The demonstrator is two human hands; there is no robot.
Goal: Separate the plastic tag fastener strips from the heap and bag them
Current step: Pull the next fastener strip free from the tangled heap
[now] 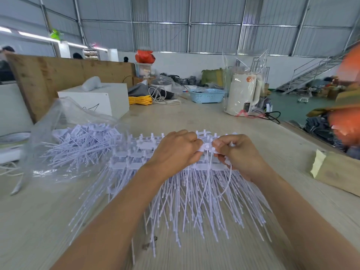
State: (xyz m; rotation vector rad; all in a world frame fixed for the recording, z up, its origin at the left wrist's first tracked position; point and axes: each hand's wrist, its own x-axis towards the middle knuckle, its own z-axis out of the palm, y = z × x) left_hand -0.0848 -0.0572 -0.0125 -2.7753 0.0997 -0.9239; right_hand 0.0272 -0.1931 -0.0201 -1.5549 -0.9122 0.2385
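Note:
A heap of white plastic tag fastener strips [175, 201] lies spread on the table in front of me, heads away from me and thin tails fanning toward me. Both hands meet above the heap's far edge. My left hand [175, 151] and my right hand [235, 152] pinch the head of one fastener strip [207, 148] between them; its tail hangs down in a curve. To the left lies a clear plastic bag [64, 133] holding many loose strips.
A white box [97, 102] stands behind the bag beside a wooden board [58, 75]. Farther back are yellow cord [140, 99], a blue basket [207, 95] and a white appliance wrapped in plastic [243, 92]. A taped cardboard piece [335, 170] lies at right.

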